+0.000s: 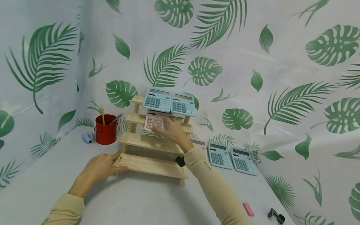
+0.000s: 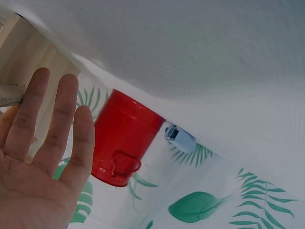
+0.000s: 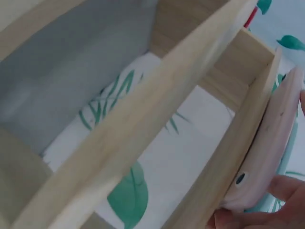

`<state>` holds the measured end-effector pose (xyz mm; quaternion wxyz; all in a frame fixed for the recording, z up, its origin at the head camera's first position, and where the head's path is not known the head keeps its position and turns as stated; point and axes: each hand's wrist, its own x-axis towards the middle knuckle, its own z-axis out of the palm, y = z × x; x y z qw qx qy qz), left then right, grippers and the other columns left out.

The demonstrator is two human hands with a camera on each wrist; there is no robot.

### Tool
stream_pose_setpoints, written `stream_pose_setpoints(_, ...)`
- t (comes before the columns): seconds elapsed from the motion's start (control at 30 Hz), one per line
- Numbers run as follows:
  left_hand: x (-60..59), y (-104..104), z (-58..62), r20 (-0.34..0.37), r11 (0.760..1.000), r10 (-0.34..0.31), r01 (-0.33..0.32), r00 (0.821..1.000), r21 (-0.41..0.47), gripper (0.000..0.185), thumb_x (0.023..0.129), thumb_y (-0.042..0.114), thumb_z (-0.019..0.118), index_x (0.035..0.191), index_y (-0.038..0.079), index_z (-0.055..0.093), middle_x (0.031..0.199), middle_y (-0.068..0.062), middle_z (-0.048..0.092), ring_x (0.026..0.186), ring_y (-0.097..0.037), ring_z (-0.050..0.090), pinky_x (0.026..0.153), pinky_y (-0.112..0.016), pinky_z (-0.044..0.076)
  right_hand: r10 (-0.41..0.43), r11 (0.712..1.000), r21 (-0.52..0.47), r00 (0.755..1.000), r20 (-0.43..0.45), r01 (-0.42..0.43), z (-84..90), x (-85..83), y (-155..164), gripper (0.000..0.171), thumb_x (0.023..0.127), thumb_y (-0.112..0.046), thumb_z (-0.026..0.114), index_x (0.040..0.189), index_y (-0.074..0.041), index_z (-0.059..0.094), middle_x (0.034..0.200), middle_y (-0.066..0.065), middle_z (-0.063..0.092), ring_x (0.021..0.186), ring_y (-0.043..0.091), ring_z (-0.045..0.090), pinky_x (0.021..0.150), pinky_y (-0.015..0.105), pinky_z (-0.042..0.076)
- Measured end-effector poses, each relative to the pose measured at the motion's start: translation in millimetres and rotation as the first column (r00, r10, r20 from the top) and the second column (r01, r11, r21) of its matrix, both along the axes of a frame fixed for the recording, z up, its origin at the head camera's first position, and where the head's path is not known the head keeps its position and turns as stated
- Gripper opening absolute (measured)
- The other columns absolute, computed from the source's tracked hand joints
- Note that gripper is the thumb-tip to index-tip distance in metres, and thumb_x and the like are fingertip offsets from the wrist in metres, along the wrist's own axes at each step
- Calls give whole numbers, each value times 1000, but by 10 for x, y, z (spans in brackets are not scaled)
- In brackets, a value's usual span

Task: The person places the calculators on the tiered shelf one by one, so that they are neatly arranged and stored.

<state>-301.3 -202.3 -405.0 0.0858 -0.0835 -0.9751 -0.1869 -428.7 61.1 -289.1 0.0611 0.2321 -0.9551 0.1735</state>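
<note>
- Fingers of our right hand point(image 1: 175, 130) are curled around the lower edge of the pink calculator point(image 1: 154, 122), holding it against the second step from the top of the wooden stepped rack point(image 1: 149, 143). On the right wrist view we see a fingertip point(image 3: 286, 187) tucked under the calculator's pale pink case point(image 3: 267, 157), which leans on the step's edge.
- Our left hand point(image 1: 99, 167) lies flat with fingers straight and slightly spread, touching the left end of the rack's bottom step.
- Two blue calculators point(image 1: 169, 102) stand side by side on the top step, right above the pink one.
- Left of the rack there's a red tin point(image 1: 106, 129) with pencils, and a small blue stapler point(image 1: 88, 137) just beside it.
- Two more blue calculators point(image 1: 232, 156) lie on the table point(image 1: 146, 200) to the right, plus a pink eraser point(image 1: 248, 209) and a black clip point(image 1: 275, 215) near the front.
</note>
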Motion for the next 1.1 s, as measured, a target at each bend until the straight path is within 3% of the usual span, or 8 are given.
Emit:
stream_pose_setpoints(0.2,-1,-6,-2,-14,1000,3,-3,1000,-8,86,78,68,72,138,7,59,97,-20,73,76,-23,63,67,-49,52,10,1000,5,999,-49,-10,-54,-42,-235,85,95,-68,50,151,-5,43,154,32,37,146,53,29,117,61,31)
stream_pose_setpoints(0.43,7,4,-3,-15,1000,-3,3,1000,-2,86,78,67,73,138,7,60,97,-21,73,79,-27,66,70,-52,53,-12,996,84,996,-84,19,-54,-53,-514,82,97,-68,45,147,-4,48,148,23,51,145,47,35,120,57,27)
stream_pose_setpoints(0.6,1,-5,-12,-13,1000,4,-4,1000,-2,87,78,67,72,139,6,59,99,-22,73,81,-29,67,71,-53,53,-40,995,87,995,-89,48,-53,-43,-620,84,97,-68,45,149,-3,45,151,27,46,145,47,34,119,55,29)
stream_pose_setpoints(0.7,2,8,-11,-15,1000,7,-7,1000,-5,87,78,67,72,138,7,59,101,-22,73,83,-30,68,71,-53,53,-40,998,42,996,-82,43,-75,-25,-582,82,98,-65,46,150,-2,43,153,28,43,147,46,31,121,55,26)
stream_pose_setpoints(0.9,12,16,3,-12,1000,0,-1,1000,-10,87,78,69,71,138,7,60,100,-21,73,81,-29,68,69,-52,53,36,999,-4,992,-124,-36,-217,98,-334,79,100,-58,48,149,2,38,154,30,38,149,46,28,124,57,16)
stream_pose_setpoints(1.1,15,15,5,2,1000,11,-11,1000,-4,90,78,69,71,141,6,57,103,-23,72,81,-28,66,69,-51,53,39,998,-37,984,-176,-46,-355,230,68,71,100,-47,54,151,-1,37,156,26,35,146,47,27,119,61,24)
